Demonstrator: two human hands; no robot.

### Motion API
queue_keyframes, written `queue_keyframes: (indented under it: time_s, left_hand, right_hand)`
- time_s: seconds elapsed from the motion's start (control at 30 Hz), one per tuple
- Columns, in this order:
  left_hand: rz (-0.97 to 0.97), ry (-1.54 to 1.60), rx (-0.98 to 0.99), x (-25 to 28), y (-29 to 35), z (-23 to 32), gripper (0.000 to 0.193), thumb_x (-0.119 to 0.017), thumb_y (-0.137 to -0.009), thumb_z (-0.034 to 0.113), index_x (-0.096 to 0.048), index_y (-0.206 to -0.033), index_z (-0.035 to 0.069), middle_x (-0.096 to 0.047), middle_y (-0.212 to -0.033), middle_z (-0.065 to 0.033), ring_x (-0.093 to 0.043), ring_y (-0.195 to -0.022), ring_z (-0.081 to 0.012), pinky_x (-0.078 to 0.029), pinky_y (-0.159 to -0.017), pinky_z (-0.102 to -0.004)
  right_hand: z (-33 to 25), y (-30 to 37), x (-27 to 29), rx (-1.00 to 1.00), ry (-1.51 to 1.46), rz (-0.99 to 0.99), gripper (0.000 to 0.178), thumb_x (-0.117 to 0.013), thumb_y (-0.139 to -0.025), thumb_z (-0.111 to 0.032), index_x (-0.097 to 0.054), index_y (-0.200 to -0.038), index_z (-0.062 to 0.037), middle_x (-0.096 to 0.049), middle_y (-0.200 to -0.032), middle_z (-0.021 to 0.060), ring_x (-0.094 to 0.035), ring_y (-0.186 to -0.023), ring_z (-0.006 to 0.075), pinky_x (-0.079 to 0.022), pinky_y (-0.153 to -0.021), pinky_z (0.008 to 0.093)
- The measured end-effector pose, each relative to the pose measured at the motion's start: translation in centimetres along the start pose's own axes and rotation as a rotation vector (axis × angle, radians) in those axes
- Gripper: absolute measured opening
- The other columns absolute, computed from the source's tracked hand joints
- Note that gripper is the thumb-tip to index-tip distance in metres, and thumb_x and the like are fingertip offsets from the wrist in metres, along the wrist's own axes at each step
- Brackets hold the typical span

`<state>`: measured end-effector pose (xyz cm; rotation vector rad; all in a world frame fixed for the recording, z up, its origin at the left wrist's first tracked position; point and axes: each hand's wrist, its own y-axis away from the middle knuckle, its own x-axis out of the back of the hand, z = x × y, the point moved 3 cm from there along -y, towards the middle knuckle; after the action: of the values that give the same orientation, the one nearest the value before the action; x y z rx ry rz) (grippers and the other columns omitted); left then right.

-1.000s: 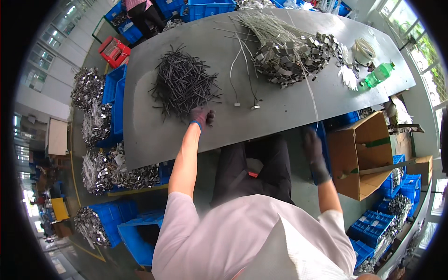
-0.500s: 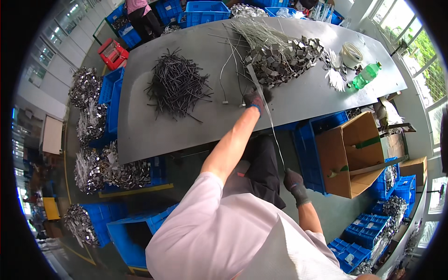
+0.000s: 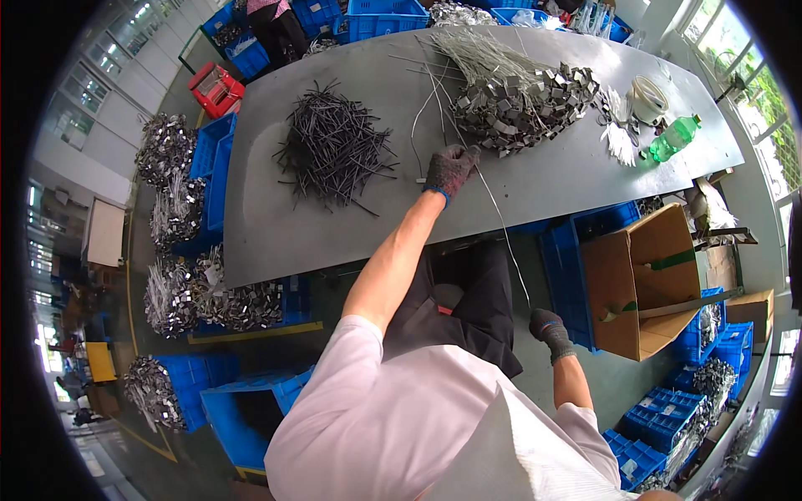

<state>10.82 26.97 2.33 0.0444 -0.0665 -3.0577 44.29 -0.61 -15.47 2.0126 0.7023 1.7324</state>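
A thin pale wire [image 3: 502, 219] stretches from the table down past its front edge. My left hand [image 3: 452, 171], in a dark knitted glove, is closed at its upper part, over the table. The other end reaches my right hand [image 3: 549, 326], also gloved and closed, low beside my right thigh. Just beyond my left hand lies a heap of wires with grey metal blocks [image 3: 522, 113], their pale leads [image 3: 476, 54] fanned toward the back. Loose wires with a small white connector [image 3: 421, 179] rest beside the left hand. A pile of short black tubes [image 3: 334, 146] lies to the left.
The grey metal table [image 3: 263, 213] curves around in front. A green bottle [image 3: 675, 139], a white roll [image 3: 647, 98] and white strips [image 3: 619, 129] lie at right. A cardboard box [image 3: 643, 284] and blue crate [image 3: 568, 280] stand near my right hand. Another person [image 3: 277, 29] stands far left.
My left hand has shifted slightly left, and its glove shows more from the back. The flat, shiny strip near it no longer shows; a thin wire spans between my hands. The view has shifted slightly.
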Motion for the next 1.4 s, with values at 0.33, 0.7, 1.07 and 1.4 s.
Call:
queue_keyframes:
  time_s: [0.33, 0.7, 1.07, 1.4]
  left_hand:
    - [-0.123, 0.055, 0.06, -3.1, 8.5, -4.9, 0.022, -0.071, -0.095, 0.023, -0.075, -0.086, 0.004, -0.064, -0.071, 0.0034, -0.054, -0.069, -0.0056, -0.045, -0.061, -0.028]
    - [-0.106, -0.044, 0.232, 8.5, -1.5, -7.4, 0.033, -0.071, -0.088, 0.031, -0.07, -0.073, 0.001, -0.064, -0.061, -0.0068, -0.06, -0.057, -0.0108, -0.049, -0.055, -0.0304]
    - [-0.21, -1.056, 0.284, 12.1, -5.6, -9.8, 0.038, -0.057, -0.089, 0.037, -0.074, -0.104, 0.006, -0.069, -0.107, -0.0243, -0.066, -0.103, -0.0423, -0.053, -0.088, -0.047]
    - [0.163, -0.943, 0.0, 14.3, -5.8, -9.4, 0.037, -0.057, -0.094, 0.036, -0.059, -0.116, 0.007, -0.068, -0.109, -0.0239, -0.066, -0.102, -0.0438, -0.053, -0.086, -0.0538]
  right_hand:
    - [-17.4, -8.6, 19.3, 0.554, -0.582, 1.021, 0.043, -0.065, -0.096, -0.028, -0.059, -0.125, 0.0031, -0.069, -0.106, 0.0204, -0.068, -0.092, 0.0315, -0.055, -0.077, 0.0429]
    - [-25.1, -16.7, 24.2, 0.213, -0.459, 0.789, 0.055, -0.066, -0.091, -0.04, -0.055, -0.134, -0.0072, -0.068, -0.108, 0.0243, -0.069, -0.096, 0.0407, -0.055, -0.076, 0.049]
    - [-29.3, -19.1, 25.5, 0.338, -0.589, 0.631, 0.042, -0.072, -0.082, -0.034, -0.067, -0.114, -0.0076, -0.07, -0.105, 0.0181, -0.068, -0.1, 0.038, -0.055, -0.081, 0.0469]
    - [-20.4, -17.9, 26.2, 0.136, -0.831, 0.674, 0.041, -0.063, -0.097, -0.035, -0.062, -0.127, -0.0072, -0.073, -0.105, 0.0186, -0.073, -0.09, 0.0326, -0.057, -0.077, 0.0411]
